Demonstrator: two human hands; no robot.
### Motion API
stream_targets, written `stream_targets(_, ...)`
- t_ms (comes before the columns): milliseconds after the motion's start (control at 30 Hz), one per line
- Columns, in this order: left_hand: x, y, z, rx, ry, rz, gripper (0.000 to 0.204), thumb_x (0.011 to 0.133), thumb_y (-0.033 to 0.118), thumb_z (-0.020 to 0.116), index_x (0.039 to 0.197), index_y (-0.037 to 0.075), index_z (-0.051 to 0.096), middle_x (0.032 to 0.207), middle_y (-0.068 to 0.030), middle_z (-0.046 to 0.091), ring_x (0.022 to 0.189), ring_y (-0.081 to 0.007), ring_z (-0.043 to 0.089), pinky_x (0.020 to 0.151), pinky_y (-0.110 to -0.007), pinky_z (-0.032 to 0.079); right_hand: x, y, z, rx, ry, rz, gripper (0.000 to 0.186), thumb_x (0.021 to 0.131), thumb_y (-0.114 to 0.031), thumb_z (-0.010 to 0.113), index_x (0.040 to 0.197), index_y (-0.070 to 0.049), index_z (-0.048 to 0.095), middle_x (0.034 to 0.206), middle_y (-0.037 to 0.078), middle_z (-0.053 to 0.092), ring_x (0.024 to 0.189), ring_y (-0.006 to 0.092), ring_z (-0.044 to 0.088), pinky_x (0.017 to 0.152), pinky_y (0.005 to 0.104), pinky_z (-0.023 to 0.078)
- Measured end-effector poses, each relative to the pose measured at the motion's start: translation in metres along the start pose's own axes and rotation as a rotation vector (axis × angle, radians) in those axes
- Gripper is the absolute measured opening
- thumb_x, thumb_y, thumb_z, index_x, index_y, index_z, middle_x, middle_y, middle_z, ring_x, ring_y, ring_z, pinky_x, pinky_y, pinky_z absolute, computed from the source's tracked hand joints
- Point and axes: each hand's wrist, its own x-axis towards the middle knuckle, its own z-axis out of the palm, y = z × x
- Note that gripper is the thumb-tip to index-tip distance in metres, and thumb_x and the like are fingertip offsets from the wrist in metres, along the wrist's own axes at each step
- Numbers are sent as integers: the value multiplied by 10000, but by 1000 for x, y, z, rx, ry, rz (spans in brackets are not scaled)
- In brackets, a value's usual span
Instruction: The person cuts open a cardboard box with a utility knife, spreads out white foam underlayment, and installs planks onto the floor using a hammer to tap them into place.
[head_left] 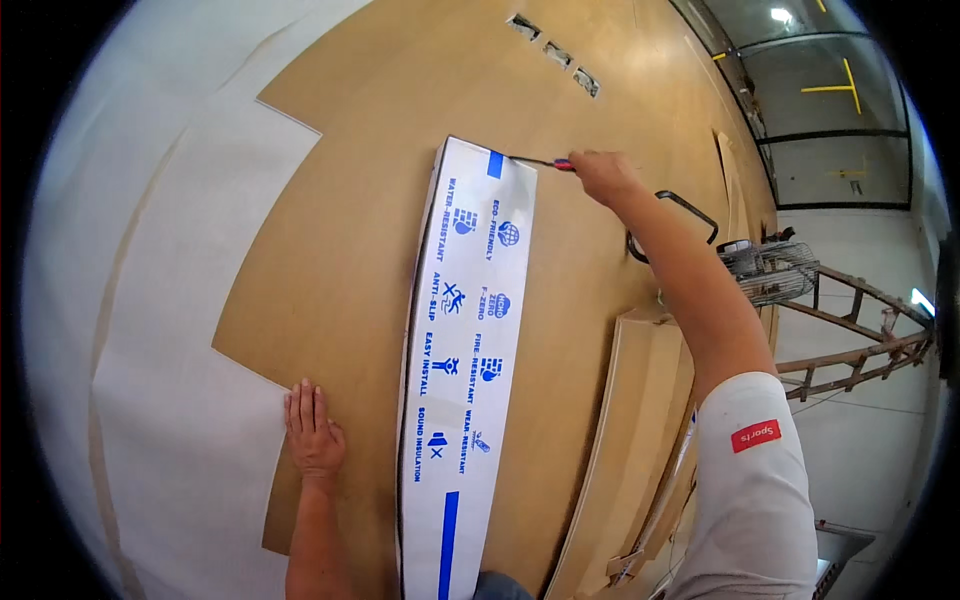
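A long white carton (468,320) with blue print lies lengthwise on the brown wood-look floor (340,220). At its far end, my right hand (605,177) is closed around a slim tool with a red and blue handle (565,164). Its thin dark shaft touches the carton's far right corner, by a blue stripe; it looks like a screwdriver. My left hand (316,432) rests flat, fingers stretched out, on the floor's stepped edge, where the brown boards meet a white sheet (180,400). No object is in that hand.
Opened brown cardboard (625,430) lies to the right of the carton. Beyond my right forearm are a black tubular frame (690,205), a wire-cage fan (785,272) and a wooden ladder (850,350). Three small dark-and-white rectangles (558,54) sit far ahead. Black-framed glass panels (830,120) stand at the far right.
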Motion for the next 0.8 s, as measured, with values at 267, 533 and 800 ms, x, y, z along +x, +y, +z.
stream_targets(267,-2,0,-2,-25,-73,-6,592,781,20,524,1369,-31,473,1490,-191,415,1401,-367,363,1190,-521,279,-80,26,48,-23,6,231,139,946,-185,536,1024,-79,581,932,139,694,800,348,686,654,477,544)
stream_targets(533,-7,-1,4,-29,-4,13,565,774,48,548,1332,-30,510,1477,-163,434,1392,-340,376,1185,-500,304,-348,-192,136,1279,72,758,302,1038,-295,496,1202,-43,526,797,65,618,681,180,618,612,368,505)
stream_targets(800,-13,1,11,-18,104,35,539,842,31,545,1379,24,501,1496,-132,433,1394,-354,369,1182,-463,296,-651,-401,201,1657,-169,1030,417,1040,-337,496,1331,-40,505,1094,48,578,1007,165,521,921,289,425)
